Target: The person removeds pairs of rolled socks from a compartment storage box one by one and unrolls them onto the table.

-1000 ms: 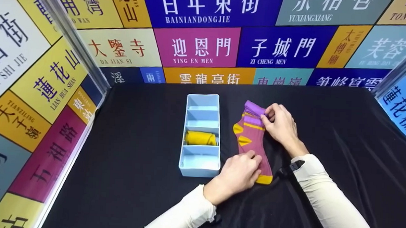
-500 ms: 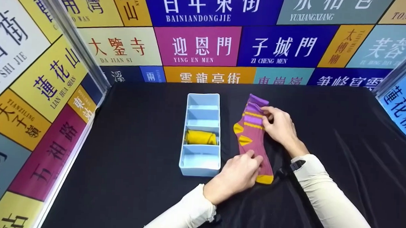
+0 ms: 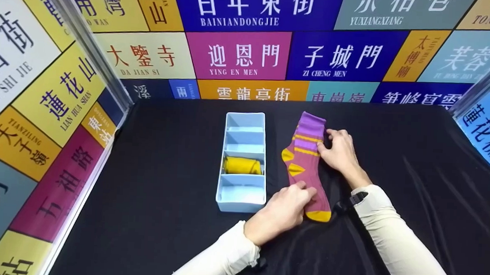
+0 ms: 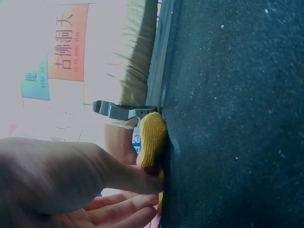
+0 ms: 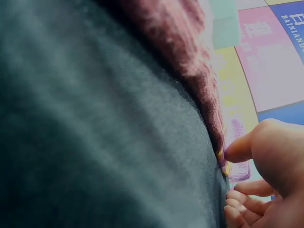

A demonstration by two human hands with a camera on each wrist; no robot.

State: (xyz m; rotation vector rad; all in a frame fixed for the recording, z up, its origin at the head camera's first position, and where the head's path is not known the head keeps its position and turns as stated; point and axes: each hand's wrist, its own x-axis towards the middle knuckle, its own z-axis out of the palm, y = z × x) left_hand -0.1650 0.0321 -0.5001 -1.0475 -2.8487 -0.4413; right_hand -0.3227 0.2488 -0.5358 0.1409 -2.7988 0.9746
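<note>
A pair of pink socks (image 3: 309, 179) lies flat on the black cloth, one overlapping the other, with yellow heels and toes and a purple cuff (image 3: 313, 119) at the far end. My left hand (image 3: 281, 209) rests its fingertips on the foot part; in the left wrist view its thumb and fingers reach the sock close by the yellow toe (image 4: 153, 137). Beside the cuff's right edge is my right hand (image 3: 340, 152), its thumb touching the sock and its other fingers loosely bent on the cloth. In the right wrist view nothing lies between thumb and fingers.
Left of the socks stands a light blue box (image 3: 240, 206) with several compartments in a row. A rolled yellow sock (image 3: 242, 166) sits in one of them. Black cloth (image 3: 164, 183) covers the table, and printed panels (image 3: 236, 54) rise behind and at the sides.
The cuff, folded over earlier, now lies straight out toward the back. My right hand has let go of it and drawn slightly right. My left hand has shifted a little left.
</note>
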